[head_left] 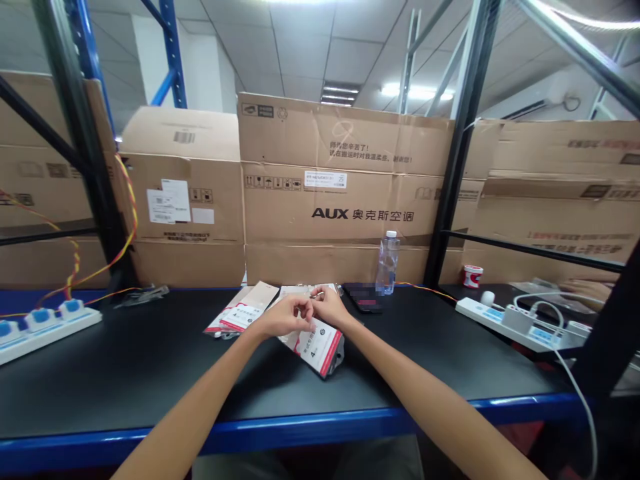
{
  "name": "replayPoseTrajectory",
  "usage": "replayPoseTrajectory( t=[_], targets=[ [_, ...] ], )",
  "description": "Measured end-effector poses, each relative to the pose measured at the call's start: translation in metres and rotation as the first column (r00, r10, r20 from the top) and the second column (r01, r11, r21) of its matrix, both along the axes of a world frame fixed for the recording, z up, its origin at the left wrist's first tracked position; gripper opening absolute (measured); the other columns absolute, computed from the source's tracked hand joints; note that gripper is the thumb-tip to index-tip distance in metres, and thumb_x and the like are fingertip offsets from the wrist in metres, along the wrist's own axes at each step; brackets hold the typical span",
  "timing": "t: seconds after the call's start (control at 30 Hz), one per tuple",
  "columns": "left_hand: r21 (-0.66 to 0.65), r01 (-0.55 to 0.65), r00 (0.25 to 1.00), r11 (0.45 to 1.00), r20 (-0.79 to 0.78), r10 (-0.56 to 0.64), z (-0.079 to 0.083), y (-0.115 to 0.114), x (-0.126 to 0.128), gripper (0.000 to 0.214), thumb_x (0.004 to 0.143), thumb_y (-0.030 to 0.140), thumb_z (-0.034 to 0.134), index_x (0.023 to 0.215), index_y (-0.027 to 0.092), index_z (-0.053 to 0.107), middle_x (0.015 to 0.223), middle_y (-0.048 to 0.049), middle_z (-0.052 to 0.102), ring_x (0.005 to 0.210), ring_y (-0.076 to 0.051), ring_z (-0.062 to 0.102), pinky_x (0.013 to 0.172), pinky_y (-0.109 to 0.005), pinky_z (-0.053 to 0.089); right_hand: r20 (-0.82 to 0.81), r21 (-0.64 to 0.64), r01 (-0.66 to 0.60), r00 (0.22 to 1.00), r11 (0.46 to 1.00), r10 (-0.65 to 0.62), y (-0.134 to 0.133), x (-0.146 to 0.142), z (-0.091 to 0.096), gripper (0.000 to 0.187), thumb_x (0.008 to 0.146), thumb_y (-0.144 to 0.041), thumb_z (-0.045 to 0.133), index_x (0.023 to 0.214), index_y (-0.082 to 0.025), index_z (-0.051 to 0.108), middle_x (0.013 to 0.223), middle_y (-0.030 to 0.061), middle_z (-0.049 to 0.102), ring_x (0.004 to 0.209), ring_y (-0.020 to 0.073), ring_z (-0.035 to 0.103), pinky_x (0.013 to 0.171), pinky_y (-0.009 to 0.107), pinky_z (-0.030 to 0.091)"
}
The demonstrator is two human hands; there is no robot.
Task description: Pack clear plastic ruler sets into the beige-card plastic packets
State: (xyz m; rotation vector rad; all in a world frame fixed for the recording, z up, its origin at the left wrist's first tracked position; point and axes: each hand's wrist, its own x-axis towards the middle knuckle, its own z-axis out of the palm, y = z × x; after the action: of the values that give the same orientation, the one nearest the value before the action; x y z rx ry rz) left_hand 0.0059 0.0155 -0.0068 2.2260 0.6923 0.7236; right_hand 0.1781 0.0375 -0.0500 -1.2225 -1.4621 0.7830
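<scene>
My left hand is over the upper left part of a flat packet with a white card and red edge. Its fingers are curled in a pinch, and whatever is between them is too small to make out. Close beside it, my right hand is also closed, with its fingertips pinched near the packet's far end; what they hold is hidden. The packet slants toward the front of the table, with a clear sleeve edge showing. Left of my hands, similar red-and-white packets lie overlapping on the dark tabletop.
A dark phone-like device and a water bottle stand behind my right hand. Power strips lie at the left and right. Cardboard boxes wall off the back; black rack posts rise at both sides.
</scene>
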Motion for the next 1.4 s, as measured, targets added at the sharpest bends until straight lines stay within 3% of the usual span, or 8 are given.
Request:
replayPoseTrajectory(
  t=[0.43,0.73,0.83,0.93,0.97,1.13,1.27,1.4],
  targets=[
    [0.285,-0.110,0.994,0.952,0.018,0.110,-0.004,0.010,-0.006,0.007,0.068,0.015,0.067,0.067,0.018,0.060,0.076,0.0008,0.054,0.077,-0.016,0.051,0.074,-0.028,0.040,0.082,-0.038,-0.299,0.950,0.953,0.301,-0.009,0.009,0.014,0.023,0.079,-0.034,0.064,0.071,-0.014,0.074,0.062,-0.0007,0.062,0.056,0.0095,0.048,0.054,0.021,0.035],
    [0.421,-0.194,0.981,0.886,0.078,0.178,-0.002,0.007,-0.005,0.010,0.078,0.023,0.068,0.074,0.020,0.058,0.089,-0.0016,0.055,0.087,-0.019,0.055,0.083,-0.032,0.043,-0.235,-0.165,-0.358,0.919,0.919,0.316,-0.018,0.008,0.021,0.025,0.070,-0.037,0.077,0.064,-0.014,0.069,0.061,0.0019,0.066,0.056,0.0138,0.059,0.055,0.024,0.046],
    [0.511,-0.415,0.910,0.753,0.223,0.349,-0.001,0.015,-0.009,0.032,0.070,0.034,0.079,0.092,0.021,0.061,0.107,-0.0058,0.055,0.105,-0.025,0.054,0.095,-0.038,0.042,-0.321,-0.084,-0.329,0.903,0.940,0.287,-0.017,0.008,0.024,0.027,0.068,-0.039,0.078,0.066,-0.013,0.071,0.060,0.0017,0.066,0.054,0.0131,0.058,0.054,0.024,0.045],
    [0.416,-0.757,0.653,0.503,0.475,0.590,0.000,0.030,-0.021,0.050,0.067,0.039,0.080,0.107,0.021,0.057,0.121,-0.0112,0.052,0.120,-0.032,0.048,0.103,-0.046,0.038,-0.412,0.011,-0.300,0.868,0.954,0.278,-0.017,0.006,0.027,0.028,0.066,-0.038,0.081,0.075,-0.012,0.075,0.072,0.0048,0.071,0.065,0.0158,0.064,0.063,0.027,0.050],
    [0.340,-0.810,0.585,0.477,0.501,0.637,0.000,0.035,-0.026,0.050,0.068,0.039,0.079,0.107,0.020,0.056,0.120,-0.0118,0.053,0.119,-0.032,0.050,0.101,-0.047,0.039,-0.433,0.033,-0.299,0.856,0.954,0.283,-0.017,0.005,0.028,0.029,0.065,-0.037,0.082,0.078,-0.012,0.076,0.076,0.0061,0.073,0.070,0.0170,0.066,0.066,0.029,0.052],
    [-0.176,-0.535,0.747,0.826,0.358,0.560,-0.007,0.049,-0.037,0.046,0.072,0.057,0.069,0.091,0.016,0.059,0.086,-0.0069,0.065,0.076,-0.022,0.062,0.071,-0.035,0.049,-0.352,0.006,-0.404,0.855,0.915,0.380,-0.020,0.000,0.024,0.033,0.061,-0.037,0.087,0.079,-0.011,0.077,0.084,0.0084,0.073,0.081,0.0196,0.069,0.078,0.034,0.057],
    [-0.245,-0.387,0.798,0.889,0.393,0.457,-0.011,0.041,-0.028,0.047,0.073,0.060,0.066,0.089,0.016,0.062,0.077,-0.0044,0.067,0.065,-0.017,0.059,0.060,-0.027,0.045,-0.189,-0.073,-0.421,0.896,0.904,0.402,-0.021,-0.002,0.022,0.035,0.064,-0.042,0.084,0.079,-0.011,0.077,0.086,0.0090,0.073,0.087,0.0222,0.069,0.072,0.034,0.062],
    [-0.274,-0.355,0.809,0.894,0.389,0.441,-0.009,0.032,-0.023,0.043,0.073,0.055,0.069,0.090,0.017,0.060,0.072,-0.0027,0.068,0.059,-0.015,0.059,0.054,-0.024,0.042,-0.285,-0.030,-0.335,0.906,0.942,0.313,-0.019,0.001,0.029,0.035,0.071,-0.046,0.078,0.080,-0.013,0.073,0.090,0.0090,0.072,0.089,0.0220,0.070,0.067,0.032,0.062]
  ],
)
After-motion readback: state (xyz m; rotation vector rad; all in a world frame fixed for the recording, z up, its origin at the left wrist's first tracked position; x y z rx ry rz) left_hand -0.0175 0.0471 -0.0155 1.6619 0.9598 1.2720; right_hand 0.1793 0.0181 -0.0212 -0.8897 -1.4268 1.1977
